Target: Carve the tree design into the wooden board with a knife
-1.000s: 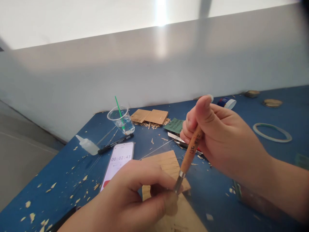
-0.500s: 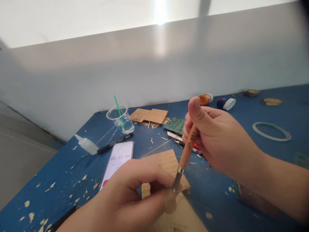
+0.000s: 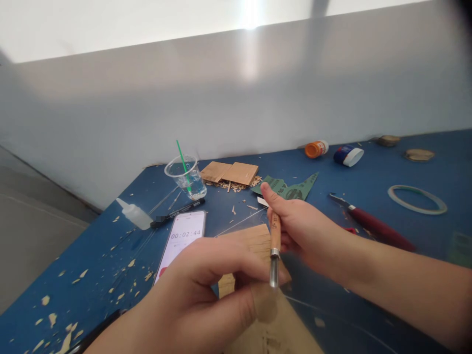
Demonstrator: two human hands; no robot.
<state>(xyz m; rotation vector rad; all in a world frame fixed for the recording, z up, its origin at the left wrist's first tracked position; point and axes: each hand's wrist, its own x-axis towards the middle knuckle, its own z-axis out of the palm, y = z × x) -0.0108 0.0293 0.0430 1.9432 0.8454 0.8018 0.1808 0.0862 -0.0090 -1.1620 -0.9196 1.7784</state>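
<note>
Gouge (image 3: 275,246) sits at the centre of my clock: I grip its wooden handle in my right hand (image 3: 304,226), at 2 o'clock, thumb raised, metal tip pointing down. My left hand (image 3: 210,295), at 8, pinches a small rounded piece (image 3: 267,305) between thumb and forefinger, right by that tip; it is blurred, and I cannot tell whether they touch. At 6 o'clock a wooden board (image 3: 280,334) shows beneath. On the blue desk (image 3: 221,211), a phone (image 3: 188,233) reads 00:02:44 at 9, and a clear cup (image 3: 192,188) stands at 10. An orange bottle (image 3: 315,149) lies at 1, a red-handled tool (image 3: 383,229) at 3.
</note>
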